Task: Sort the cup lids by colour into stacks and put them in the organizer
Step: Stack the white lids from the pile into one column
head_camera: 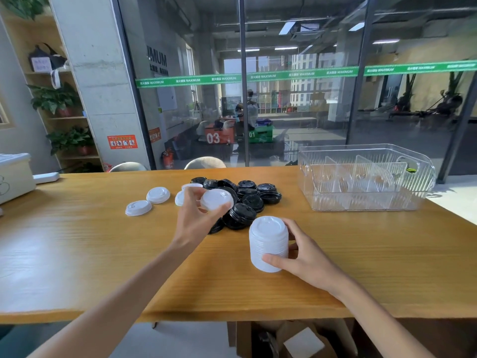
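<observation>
Left hand (192,215): fingers (192,196) curled around a single white lid (216,199), held raised above the worktop (77,241), tilted, over the near-left edge of the black pile. Right hand (304,257): thumb (273,260) on the near side and fingers on the far side grip a tall stack of white lids (268,244), which stands upright on the worktop just in front of the black pile, about midway between the near and far edges.

Black lids (245,200): loose heap, unsorted, near the middle of the worktop toward the far edge. Loose white lids: two (138,208) (158,195) lie flat to the left of the heap, well apart from the stack; two more (192,186) show partly behind the left hand.

Clear organizer (366,202): at the far right corner of the worktop, upright dividers inside, no lids visible in its compartments.

White box (15,177) at the far left edge.
</observation>
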`<state>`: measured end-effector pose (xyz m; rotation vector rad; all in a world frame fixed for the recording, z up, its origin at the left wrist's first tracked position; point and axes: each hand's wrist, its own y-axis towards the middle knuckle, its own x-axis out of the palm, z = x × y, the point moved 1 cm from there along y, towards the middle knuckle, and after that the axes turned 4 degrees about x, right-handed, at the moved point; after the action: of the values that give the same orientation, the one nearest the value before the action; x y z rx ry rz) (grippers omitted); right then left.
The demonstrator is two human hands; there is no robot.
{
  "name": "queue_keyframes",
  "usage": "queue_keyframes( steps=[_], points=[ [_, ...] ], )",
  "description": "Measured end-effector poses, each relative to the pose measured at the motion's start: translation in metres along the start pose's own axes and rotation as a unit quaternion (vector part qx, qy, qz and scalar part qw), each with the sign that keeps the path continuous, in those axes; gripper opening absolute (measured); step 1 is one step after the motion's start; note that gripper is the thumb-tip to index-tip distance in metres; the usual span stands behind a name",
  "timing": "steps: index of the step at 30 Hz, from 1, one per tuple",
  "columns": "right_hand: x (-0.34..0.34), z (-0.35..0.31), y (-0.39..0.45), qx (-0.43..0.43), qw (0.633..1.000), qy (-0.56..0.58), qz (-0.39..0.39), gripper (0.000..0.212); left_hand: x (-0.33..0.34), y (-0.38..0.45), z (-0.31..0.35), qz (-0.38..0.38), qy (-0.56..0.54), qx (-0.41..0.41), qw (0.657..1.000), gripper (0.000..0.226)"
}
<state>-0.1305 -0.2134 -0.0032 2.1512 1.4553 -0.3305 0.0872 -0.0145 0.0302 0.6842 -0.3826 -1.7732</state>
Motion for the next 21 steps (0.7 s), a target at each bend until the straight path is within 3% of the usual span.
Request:
queue_keyframes(
  steps=[10, 21],
  points=[
    [0.002, -0.007, -0.003, 0.001, 1.000, 0.006, 0.005, 0.075, 0.049, -0.057, 0.048, -0.044, -0.065, 0.005, 0.997, 0.067],
    [0.001, -0.006, -0.004, 0.014, 1.000, 0.000, 0.012, 0.084, 0.060, -0.071, 0.065, -0.029, -0.119, -0.004, 0.993, 0.072]
  ],
)
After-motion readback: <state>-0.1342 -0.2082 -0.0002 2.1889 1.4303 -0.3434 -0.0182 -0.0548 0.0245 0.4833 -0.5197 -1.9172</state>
